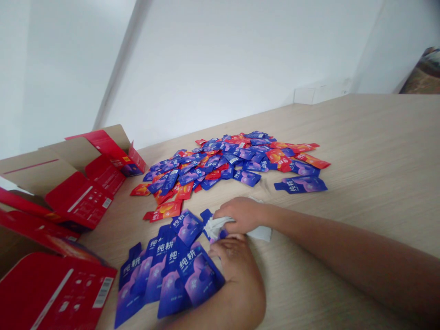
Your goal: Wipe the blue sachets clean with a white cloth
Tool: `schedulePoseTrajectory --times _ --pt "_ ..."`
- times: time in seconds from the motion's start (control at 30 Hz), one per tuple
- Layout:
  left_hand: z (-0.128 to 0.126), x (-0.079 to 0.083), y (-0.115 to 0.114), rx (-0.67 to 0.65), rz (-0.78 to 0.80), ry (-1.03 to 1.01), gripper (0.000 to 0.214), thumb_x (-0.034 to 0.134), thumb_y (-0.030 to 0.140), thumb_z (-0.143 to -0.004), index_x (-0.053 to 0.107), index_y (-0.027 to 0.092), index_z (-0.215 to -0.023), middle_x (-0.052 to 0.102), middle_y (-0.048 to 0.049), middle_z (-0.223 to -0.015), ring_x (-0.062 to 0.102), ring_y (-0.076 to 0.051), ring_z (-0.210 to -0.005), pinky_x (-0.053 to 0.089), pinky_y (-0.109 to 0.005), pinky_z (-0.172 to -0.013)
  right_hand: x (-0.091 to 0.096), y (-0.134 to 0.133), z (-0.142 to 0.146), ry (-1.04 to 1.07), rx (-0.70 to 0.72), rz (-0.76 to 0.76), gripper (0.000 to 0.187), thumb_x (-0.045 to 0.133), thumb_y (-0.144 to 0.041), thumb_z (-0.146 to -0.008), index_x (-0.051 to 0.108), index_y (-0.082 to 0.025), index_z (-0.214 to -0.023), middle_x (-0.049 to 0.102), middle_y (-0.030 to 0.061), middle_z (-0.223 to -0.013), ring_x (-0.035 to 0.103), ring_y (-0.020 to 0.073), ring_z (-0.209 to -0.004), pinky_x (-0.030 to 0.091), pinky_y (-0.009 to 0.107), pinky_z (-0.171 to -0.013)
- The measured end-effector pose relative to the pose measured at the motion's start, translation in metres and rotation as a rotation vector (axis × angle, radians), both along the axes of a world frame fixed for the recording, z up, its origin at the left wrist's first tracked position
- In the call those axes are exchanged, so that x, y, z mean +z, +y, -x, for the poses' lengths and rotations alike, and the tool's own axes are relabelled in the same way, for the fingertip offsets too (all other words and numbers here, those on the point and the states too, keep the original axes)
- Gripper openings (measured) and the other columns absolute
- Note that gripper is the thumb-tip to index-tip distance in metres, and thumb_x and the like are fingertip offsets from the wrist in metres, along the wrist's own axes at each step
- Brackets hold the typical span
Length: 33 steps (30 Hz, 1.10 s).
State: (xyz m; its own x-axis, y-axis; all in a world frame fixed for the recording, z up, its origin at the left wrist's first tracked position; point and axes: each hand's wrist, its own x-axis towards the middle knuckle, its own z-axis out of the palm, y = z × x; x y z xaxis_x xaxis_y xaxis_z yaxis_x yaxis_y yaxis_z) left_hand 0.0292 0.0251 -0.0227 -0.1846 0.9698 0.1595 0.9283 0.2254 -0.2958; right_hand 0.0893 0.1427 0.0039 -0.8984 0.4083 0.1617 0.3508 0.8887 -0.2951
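Note:
My left hand [231,257] is closed on a fanned stack of blue pouches [165,270] with white lettering, held low over the wooden table [360,151]. My right hand [240,214] is just above it, fingers curled around the white spouts [216,227] of those pouches. Both hands touch each other at the spouts. Farther back lies a big loose heap of blue and red pouches [227,162]. One single blue pouch [301,184] lies apart at the heap's right edge.
Open red cartons [79,201] with cardboard flaps stand at the left; one red carton [51,293] lies at the lower left corner. A white wall rises behind the table. A brownish object [424,73] shows at the far right.

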Motion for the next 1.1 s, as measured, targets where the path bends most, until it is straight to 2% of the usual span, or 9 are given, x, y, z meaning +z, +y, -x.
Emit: schedulePoseTrajectory --times 0.17,0.4,0.67,0.83,0.97,1.1 --pt "0.000 -0.001 0.000 0.008 0.004 0.046 0.034 0.045 0.007 -0.074 0.063 0.001 -0.102 0.064 -0.0251 -0.091 0.058 -0.037 -0.088 0.038 -0.056 -0.078 0.000 0.000 0.000 0.002 -0.005 -0.006 0.034 0.049 -0.033 -0.078 0.060 -0.024 -0.108 0.067 0.0045 -0.099 0.060 0.0215 -0.086 0.038 0.029 -0.066" --pt "-0.001 -0.002 0.001 0.027 0.024 0.127 0.032 0.046 0.008 -0.076 0.063 0.003 -0.102 0.065 -0.0231 -0.088 0.060 -0.034 -0.084 0.039 -0.054 -0.075 -0.002 -0.005 0.006 -0.020 -0.188 -0.047 0.036 0.046 -0.034 -0.080 0.056 -0.023 -0.113 0.067 0.0069 -0.096 0.060 0.0231 -0.085 0.039 0.031 -0.067" --pt "0.000 -0.005 0.003 0.044 0.044 0.222 0.031 0.045 0.006 -0.074 0.063 0.003 -0.099 0.066 -0.0228 -0.085 0.060 -0.034 -0.081 0.038 -0.053 -0.075 -0.002 0.001 0.000 -0.003 -0.019 -0.014 0.034 0.048 -0.034 -0.078 0.058 -0.027 -0.110 0.067 0.0034 -0.100 0.060 0.0217 -0.088 0.039 0.029 -0.067" --pt "0.000 -0.003 0.004 0.038 0.060 0.272 0.029 0.041 0.004 -0.075 0.064 0.003 -0.094 0.067 -0.0236 -0.082 0.062 -0.034 -0.077 0.038 -0.051 -0.072 -0.001 -0.002 0.002 0.001 -0.092 -0.022 0.033 0.048 -0.033 -0.078 0.059 -0.025 -0.108 0.067 0.0044 -0.099 0.060 0.0220 -0.086 0.038 0.029 -0.066" --pt "0.000 0.003 0.004 0.010 0.105 0.348 0.034 0.033 -0.001 -0.076 0.063 0.005 -0.091 0.068 -0.0260 -0.080 0.065 -0.035 -0.072 0.039 -0.043 -0.067 -0.002 -0.005 0.006 -0.003 -0.190 -0.041 0.035 0.048 -0.033 -0.078 0.058 -0.024 -0.110 0.067 0.0062 -0.096 0.060 0.0227 -0.085 0.039 0.030 -0.066" --pt "0.000 0.007 0.004 0.019 0.179 0.406 0.037 0.030 -0.003 -0.077 0.061 0.007 -0.093 0.069 -0.0235 -0.081 0.066 -0.034 -0.073 0.038 -0.039 -0.064 -0.002 -0.004 0.005 -0.006 -0.167 -0.032 0.034 0.048 -0.033 -0.078 0.059 -0.024 -0.109 0.067 0.0058 -0.096 0.060 0.0225 -0.086 0.039 0.030 -0.068"
